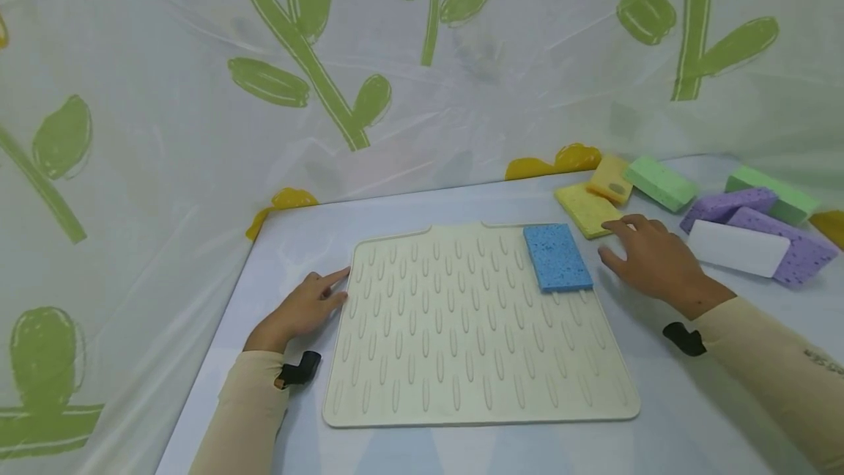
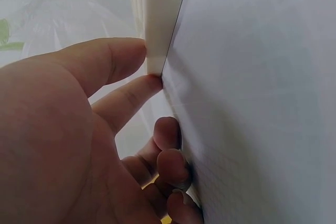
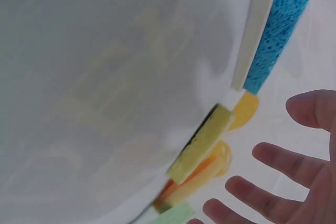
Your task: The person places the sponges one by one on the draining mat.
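A cream ribbed mat (image 1: 455, 358) lies on the table, and a blue sponge (image 1: 559, 259) sits at its far right corner. At the mat's left edge, my left hand (image 1: 300, 314) touches the rim with thumb and index fingertips; in the left wrist view the other fingers (image 2: 173, 166) bend against the table. My right hand (image 1: 653, 259) hovers over the table right of the blue sponge, fingers spread and holding nothing. Its fingertips are near a yellow sponge (image 1: 585, 211); in the right wrist view a gap separates the fingers (image 3: 278, 156) from that sponge (image 3: 202, 142).
Behind the yellow sponge lies an orange-yellow sponge (image 1: 609, 178). Light green sponges (image 1: 661, 183), purple speckled sponges (image 1: 807, 251) and a white block (image 1: 738, 248) are heaped at the right. A leaf-patterned curtain (image 1: 422, 108) hangs along the table's back edge.
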`<action>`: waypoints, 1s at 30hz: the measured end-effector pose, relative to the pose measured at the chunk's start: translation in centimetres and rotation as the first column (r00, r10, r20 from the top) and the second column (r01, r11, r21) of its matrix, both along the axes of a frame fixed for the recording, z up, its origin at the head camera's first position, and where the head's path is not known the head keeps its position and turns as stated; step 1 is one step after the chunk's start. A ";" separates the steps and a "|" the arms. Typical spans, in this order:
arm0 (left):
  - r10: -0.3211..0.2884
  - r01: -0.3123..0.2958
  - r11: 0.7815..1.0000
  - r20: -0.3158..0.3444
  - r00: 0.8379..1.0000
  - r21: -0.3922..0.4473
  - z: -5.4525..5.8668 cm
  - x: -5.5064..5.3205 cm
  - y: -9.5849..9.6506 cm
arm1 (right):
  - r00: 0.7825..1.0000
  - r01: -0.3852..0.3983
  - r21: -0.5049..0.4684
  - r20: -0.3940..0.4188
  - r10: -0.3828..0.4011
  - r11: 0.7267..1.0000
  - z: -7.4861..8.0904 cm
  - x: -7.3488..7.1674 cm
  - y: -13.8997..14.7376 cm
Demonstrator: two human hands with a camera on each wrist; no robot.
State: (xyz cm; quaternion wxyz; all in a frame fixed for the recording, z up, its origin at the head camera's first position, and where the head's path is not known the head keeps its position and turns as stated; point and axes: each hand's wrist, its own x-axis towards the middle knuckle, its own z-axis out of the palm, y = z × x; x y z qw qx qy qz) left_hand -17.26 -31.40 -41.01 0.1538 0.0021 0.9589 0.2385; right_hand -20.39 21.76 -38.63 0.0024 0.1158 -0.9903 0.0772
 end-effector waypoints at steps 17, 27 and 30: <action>0.005 -0.005 1.000 0.003 1.000 -0.005 0.0 0.0 0.1 | 0.996 -0.018 0.009 0.091 0.017 1.000 -0.4 -2.1 0.0; 0.008 -0.008 1.000 -0.014 1.000 0.029 0.1 0.1 0.1 | 0.991 -0.040 0.009 0.132 0.038 0.999 -0.5 -3.3 -0.2; 0.012 -0.012 0.999 -0.012 1.000 0.031 0.0 0.1 0.1 | 0.989 -0.035 0.007 0.145 0.033 0.999 -0.5 -3.8 -0.4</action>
